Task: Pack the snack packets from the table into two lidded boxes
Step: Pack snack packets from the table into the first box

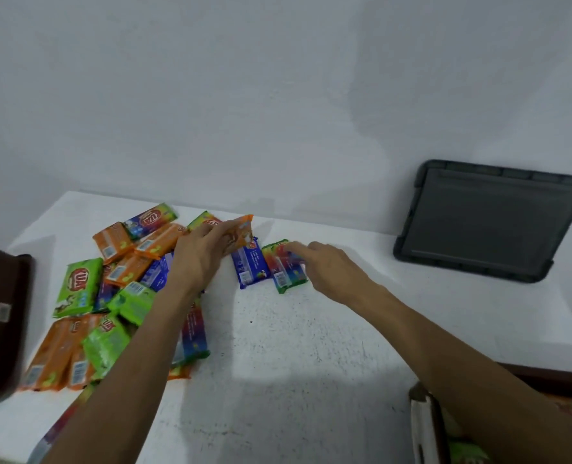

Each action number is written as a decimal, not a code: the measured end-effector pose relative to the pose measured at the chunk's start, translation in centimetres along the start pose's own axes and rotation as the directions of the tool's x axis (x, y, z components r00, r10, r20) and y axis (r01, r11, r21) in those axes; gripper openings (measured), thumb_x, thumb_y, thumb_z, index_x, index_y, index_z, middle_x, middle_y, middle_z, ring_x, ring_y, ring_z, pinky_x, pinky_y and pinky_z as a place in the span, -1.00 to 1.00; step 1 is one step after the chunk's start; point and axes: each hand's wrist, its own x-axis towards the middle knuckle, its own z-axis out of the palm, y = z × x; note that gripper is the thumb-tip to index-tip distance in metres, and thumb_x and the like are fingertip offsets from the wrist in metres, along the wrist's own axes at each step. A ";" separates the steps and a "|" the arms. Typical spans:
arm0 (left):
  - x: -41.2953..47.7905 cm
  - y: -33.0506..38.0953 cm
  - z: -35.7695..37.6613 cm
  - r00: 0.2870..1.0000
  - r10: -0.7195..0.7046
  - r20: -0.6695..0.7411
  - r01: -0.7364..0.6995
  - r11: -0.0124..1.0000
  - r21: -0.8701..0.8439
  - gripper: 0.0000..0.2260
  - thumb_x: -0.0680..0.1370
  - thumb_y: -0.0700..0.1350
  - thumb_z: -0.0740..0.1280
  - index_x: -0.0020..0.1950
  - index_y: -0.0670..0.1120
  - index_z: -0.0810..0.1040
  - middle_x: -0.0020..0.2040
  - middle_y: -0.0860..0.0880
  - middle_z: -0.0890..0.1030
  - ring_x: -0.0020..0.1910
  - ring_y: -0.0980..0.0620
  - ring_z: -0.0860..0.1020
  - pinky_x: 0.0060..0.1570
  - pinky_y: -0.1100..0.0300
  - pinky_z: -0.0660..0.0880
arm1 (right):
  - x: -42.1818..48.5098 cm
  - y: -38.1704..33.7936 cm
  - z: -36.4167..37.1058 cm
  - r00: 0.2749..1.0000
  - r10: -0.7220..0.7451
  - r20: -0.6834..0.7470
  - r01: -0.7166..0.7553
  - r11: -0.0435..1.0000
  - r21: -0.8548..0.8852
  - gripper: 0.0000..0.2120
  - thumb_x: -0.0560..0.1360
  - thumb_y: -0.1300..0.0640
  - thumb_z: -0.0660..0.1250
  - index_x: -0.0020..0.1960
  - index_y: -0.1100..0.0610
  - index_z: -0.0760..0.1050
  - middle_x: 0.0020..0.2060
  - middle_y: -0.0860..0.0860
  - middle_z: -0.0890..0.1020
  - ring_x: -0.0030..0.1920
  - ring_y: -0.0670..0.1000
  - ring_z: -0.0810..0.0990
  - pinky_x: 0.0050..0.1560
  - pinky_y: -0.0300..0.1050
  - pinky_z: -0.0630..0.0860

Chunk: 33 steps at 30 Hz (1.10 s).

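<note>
White bench (311, 346) against a plain white wall, with one dark grey lid (485, 219) lying flat at the far right. Left of the lid sits the pile of snack packets (110, 296), but the forearms cover part of it, so an exact count isn't possible; I make out roughly five orange, four green and a few blue or rainbow ones. At the left edge a dark brown thing (0, 323) is cut off and blurred. At the bottom right, below the lid, only a box corner (425, 426) shows. Left hand (201, 259) has its fingers clamped on an orange packet (241, 232). Right hand (331, 269) rests loosely spread fingers on a rainbow packet (286, 266).
</note>
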 end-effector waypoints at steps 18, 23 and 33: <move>-11.9 29.6 -3.0 0.915 -0.360 0.185 0.306 0.316 -0.898 -0.86 0.62 -0.19 0.26 0.09 -0.03 0.58 0.01 0.04 0.64 -0.06 0.05 0.67 -0.26 0.17 0.62 | -31.3 4.8 -10.3 0.911 0.350 -0.216 -0.045 0.606 0.794 -0.78 0.62 0.24 0.20 0.23 0.06 0.45 -0.14 0.08 0.66 -0.29 0.11 0.67 -0.27 -0.12 0.63; -15.5 33.8 -1.6 0.914 -0.319 0.251 0.344 0.282 -0.896 -0.84 0.60 -0.17 0.29 0.16 -0.03 0.54 0.09 -0.02 0.63 0.01 0.02 0.65 -0.18 0.15 0.62 | -37.4 5.1 -9.2 0.942 0.335 -0.032 -0.158 0.523 0.837 -0.71 0.59 0.32 0.24 0.20 0.00 0.48 0.03 0.09 0.64 -0.18 0.17 0.68 -0.20 0.03 0.66; -17.9 35.2 -1.2 0.912 -0.260 0.317 0.387 0.290 -0.875 -0.78 0.62 -0.13 0.23 0.26 0.01 0.49 0.13 -0.03 0.62 0.07 0.04 0.62 -0.15 0.20 0.60 | -37.9 5.2 -4.4 0.927 0.310 0.213 -0.372 0.666 0.646 -0.61 0.60 0.17 0.26 0.40 -0.07 0.41 -0.04 0.05 0.68 -0.23 0.02 0.70 -0.07 -0.12 0.64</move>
